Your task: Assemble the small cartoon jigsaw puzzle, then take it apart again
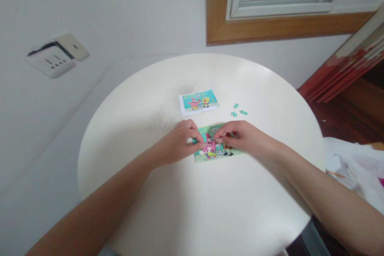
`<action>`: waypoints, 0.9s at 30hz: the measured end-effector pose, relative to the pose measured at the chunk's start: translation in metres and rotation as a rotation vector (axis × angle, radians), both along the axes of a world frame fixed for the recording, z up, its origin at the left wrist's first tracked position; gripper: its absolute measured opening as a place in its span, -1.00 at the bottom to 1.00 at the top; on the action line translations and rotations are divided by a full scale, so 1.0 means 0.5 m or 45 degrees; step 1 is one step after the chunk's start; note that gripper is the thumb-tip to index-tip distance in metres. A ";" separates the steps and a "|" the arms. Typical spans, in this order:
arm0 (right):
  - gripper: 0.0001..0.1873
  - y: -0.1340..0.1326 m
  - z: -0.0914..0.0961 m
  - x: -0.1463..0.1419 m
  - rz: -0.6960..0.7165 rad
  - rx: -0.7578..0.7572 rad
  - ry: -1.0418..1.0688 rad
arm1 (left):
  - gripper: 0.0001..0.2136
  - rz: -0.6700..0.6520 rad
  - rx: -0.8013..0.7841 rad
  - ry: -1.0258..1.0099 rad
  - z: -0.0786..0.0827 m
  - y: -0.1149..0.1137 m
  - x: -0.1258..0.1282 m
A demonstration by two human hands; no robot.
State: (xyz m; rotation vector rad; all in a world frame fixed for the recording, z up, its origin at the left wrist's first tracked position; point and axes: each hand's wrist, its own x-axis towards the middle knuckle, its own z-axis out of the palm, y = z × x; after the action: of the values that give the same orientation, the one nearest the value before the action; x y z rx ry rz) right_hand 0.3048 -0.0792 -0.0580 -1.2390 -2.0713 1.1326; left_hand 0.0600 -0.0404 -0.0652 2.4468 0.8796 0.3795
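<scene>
A cartoon jigsaw puzzle (211, 155) lies flat on the round white table (192, 204), with both my hands over it. My left hand (185, 141) is at its left side, thumb and forefinger pinched on a puzzle piece by the pink figure. From the right, my right hand (237, 136) reaches over the puzzle, its fingers bent down onto the middle; whether a piece sits between them is hidden. Part of the puzzle's upper right is covered by that hand. Several loose teal puzzle pieces (236, 106) lie beyond my right hand.
Behind the puzzle lies a reference picture (199, 102) with the same cartoon figures. A white wall with a power socket (54, 60) stands at the left. A wood-framed window (279, 24) is at the back, a red curtain (336, 72) to the right, and white bags (354, 168) beside the table.
</scene>
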 end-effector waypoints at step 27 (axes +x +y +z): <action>-0.78 -0.005 0.010 -0.011 0.063 0.087 0.127 | -0.88 0.292 -0.039 -0.316 0.031 -0.024 0.032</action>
State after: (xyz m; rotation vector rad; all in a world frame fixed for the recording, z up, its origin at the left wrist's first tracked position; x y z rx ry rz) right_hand 0.2995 -0.0819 -0.0532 -1.0827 -2.0590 1.1129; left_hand 0.0758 -0.0522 -0.0497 2.2154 1.0482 0.7290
